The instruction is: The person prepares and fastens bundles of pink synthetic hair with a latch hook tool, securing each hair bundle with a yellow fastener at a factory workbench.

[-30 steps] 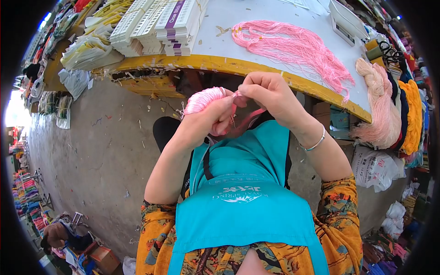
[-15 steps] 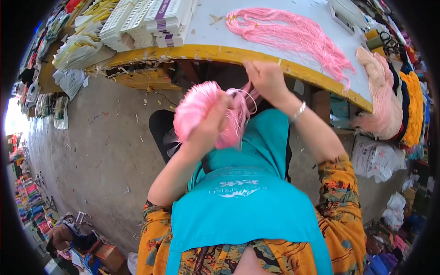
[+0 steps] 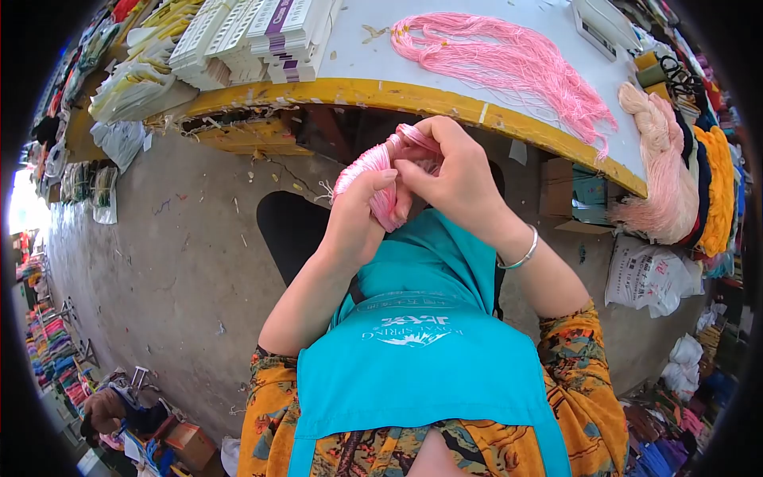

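Observation:
A bundle of glossy pink thread (image 3: 367, 169) is gathered between my two hands, above the blue apron (image 3: 421, 342) on my lap. My left hand (image 3: 362, 208) is wrapped around the bundle, thumb across its front. My right hand (image 3: 455, 168) grips the upper right end of the thread with bent fingers, close against the left fingertips. Some of the fingers are hidden by the thread and by each other. Loose ends stick out at the left of the bundle. A long pink skein (image 3: 509, 67) lies spread on the table beyond my hands.
The white table (image 3: 362, 48) has a worn yellow edge in front of me. Stacked white cards (image 3: 290, 40) stand at its left, beside plastic-wrapped packets (image 3: 147, 79). Peach thread (image 3: 664, 171) and orange thread (image 3: 715, 191) hang at the right. A white sack (image 3: 648, 274) lies below.
My right hand has come down and in against the left. The pink thread, fanned out wide before, is now a narrower, tighter bundle, and my left hand is turned differently around it.

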Demonstrator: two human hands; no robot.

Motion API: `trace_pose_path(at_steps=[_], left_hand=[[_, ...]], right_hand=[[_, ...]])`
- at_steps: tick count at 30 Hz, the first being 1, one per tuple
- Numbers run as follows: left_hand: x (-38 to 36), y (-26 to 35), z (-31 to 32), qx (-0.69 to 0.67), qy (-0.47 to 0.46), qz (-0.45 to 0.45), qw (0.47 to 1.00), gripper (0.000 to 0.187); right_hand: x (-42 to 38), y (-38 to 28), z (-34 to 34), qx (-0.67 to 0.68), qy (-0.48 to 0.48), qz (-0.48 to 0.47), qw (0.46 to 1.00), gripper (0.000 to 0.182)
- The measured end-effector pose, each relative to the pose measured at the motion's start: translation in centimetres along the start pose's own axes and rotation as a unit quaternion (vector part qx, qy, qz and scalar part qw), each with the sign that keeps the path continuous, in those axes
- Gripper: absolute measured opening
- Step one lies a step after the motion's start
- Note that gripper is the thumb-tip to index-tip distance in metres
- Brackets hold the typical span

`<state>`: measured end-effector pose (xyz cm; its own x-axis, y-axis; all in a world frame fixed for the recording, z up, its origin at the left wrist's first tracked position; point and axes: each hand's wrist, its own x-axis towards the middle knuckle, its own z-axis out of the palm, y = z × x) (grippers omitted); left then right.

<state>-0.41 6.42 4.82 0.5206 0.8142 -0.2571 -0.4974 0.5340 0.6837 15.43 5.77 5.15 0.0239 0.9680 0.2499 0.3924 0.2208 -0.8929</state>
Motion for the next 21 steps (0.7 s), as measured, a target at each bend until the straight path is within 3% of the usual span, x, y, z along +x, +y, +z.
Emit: trace_pose_path(at_steps=[4,6,10,12,15,17,19,21], left_hand=[[-0.6,0.0,0.8,0.033,-0.020,-0.008,0.999,0.026],[-0.8,-0.1,0.6,0.062,-0.025,-0.017,0.998,0.033],[-1.0,0.8,0.8,0.128,-0.038,-0.016,0.991,0.048],[-1.3,1.7,1.2,0.152,-0.011,-0.006,0.988,0.045],[-1.2,2.4,0.2,0.257,0.000,0.023,0.966,0.030],[-0.6,1.9,-0.3,0.263,0.051,0.127,0.955,0.024],[0.0,2.2,-0.3,0.282,0.050,0.184,0.940,0.026],[0.2,2.5,0.2,0.180,-0.003,0.079,0.981,0.029]], right_hand=[[0.0,-0.3,1.0,-0.043,0.032,0.016,0.998,0.027],[0.1,-0.3,1.6,-0.021,0.087,-0.002,0.996,0.021],[0.6,0.3,1.5,0.007,0.096,-0.009,0.995,0.014],[1.0,1.4,0.9,0.131,0.053,-0.004,0.990,0.009],[2.1,-1.1,-1.5,0.172,-0.024,0.072,0.982,0.008],[2.8,-2.3,-3.0,0.187,-0.070,0.122,0.972,0.008],[3.4,-2.6,-4.2,0.311,-0.221,0.193,0.904,0.006],[3.5,-3.4,-4.6,0.315,-0.245,0.203,0.894,0.005]])
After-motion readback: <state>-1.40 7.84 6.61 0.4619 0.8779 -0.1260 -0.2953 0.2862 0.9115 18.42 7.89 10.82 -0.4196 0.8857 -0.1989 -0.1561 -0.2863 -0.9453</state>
